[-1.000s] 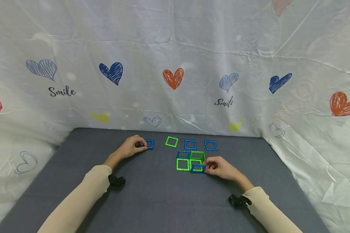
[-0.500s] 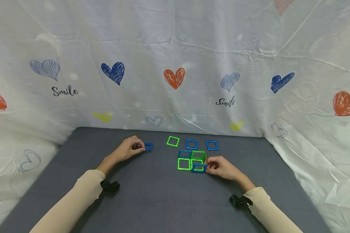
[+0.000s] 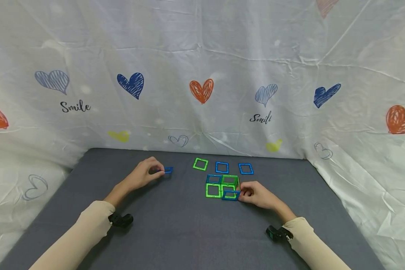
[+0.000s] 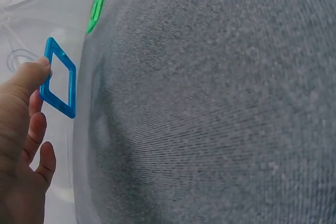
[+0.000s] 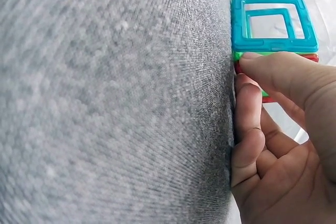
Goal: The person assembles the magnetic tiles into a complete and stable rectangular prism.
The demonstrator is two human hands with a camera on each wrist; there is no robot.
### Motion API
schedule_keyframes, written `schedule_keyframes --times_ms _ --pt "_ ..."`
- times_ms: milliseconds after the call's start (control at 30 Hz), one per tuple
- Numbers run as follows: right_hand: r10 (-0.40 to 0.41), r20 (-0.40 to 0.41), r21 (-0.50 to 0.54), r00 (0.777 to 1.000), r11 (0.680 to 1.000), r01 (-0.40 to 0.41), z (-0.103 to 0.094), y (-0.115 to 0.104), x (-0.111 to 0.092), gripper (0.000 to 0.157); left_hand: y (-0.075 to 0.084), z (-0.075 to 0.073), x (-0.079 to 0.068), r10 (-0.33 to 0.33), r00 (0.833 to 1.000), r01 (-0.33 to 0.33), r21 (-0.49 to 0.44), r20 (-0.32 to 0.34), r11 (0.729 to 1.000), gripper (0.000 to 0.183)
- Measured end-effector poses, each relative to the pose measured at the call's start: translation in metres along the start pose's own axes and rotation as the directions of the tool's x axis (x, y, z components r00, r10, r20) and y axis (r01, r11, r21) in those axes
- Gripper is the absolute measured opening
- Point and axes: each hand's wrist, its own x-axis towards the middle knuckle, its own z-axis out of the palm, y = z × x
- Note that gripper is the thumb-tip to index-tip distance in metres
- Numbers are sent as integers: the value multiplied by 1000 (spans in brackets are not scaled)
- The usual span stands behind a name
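My left hand (image 3: 143, 174) pinches a blue square magnetic tile (image 4: 72, 90) by one edge between thumb and fingers. The tile is tilted and stands out from the fingertips to the right in the head view. At the right end of a joined group of green and blue tiles is my right hand (image 3: 256, 195), fingers curled. Its thumb and forefinger grip the lower corner of a red tile (image 5: 311, 57), mostly hidden behind the thumb. A blue tile (image 5: 275, 45) stands at the group's front, beside the thumb. Flat green tile (image 3: 213, 197) forms the group's front left.
Behind the group lie a loose green tile (image 3: 195, 164) and two loose blue tiles, one in the middle (image 3: 222, 172) and one at right (image 3: 246, 173). A dark grey cloth (image 3: 175, 232) covers the table. A white curtain (image 3: 162, 112) with printed hearts hangs behind.
My left hand has drawn back to the left and slightly nearer, carrying the blue tile, which now tilts. My right hand stays at the tile group.
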Motion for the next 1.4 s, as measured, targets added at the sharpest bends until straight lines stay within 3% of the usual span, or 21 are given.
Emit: schedule_keyframes --times_ms 167,500,800,1233,1400 --pt "2 -2 4 1000 1000 -2 0 -1 0 7 5 -2 1 17 1000 -17 -17 -17 1000 8" --pt "6 -3 5 1000 1000 -6 1 -1 0 7 18 1 3 128 990 -129 -10 -60 992 9" --pt "6 -8 16 1000 1000 -6 1 -1 -1 7 33 5 5 89 996 -89 -16 -18 996 3" --pt "15 -3 20 1000 1000 -15 0 0 0 8 39 13 5 169 985 -171 -70 -28 983 7" --pt "17 -2 21 1000 1000 -17 1 0 0 8 42 14 4 162 987 -163 -79 -20 984 6"
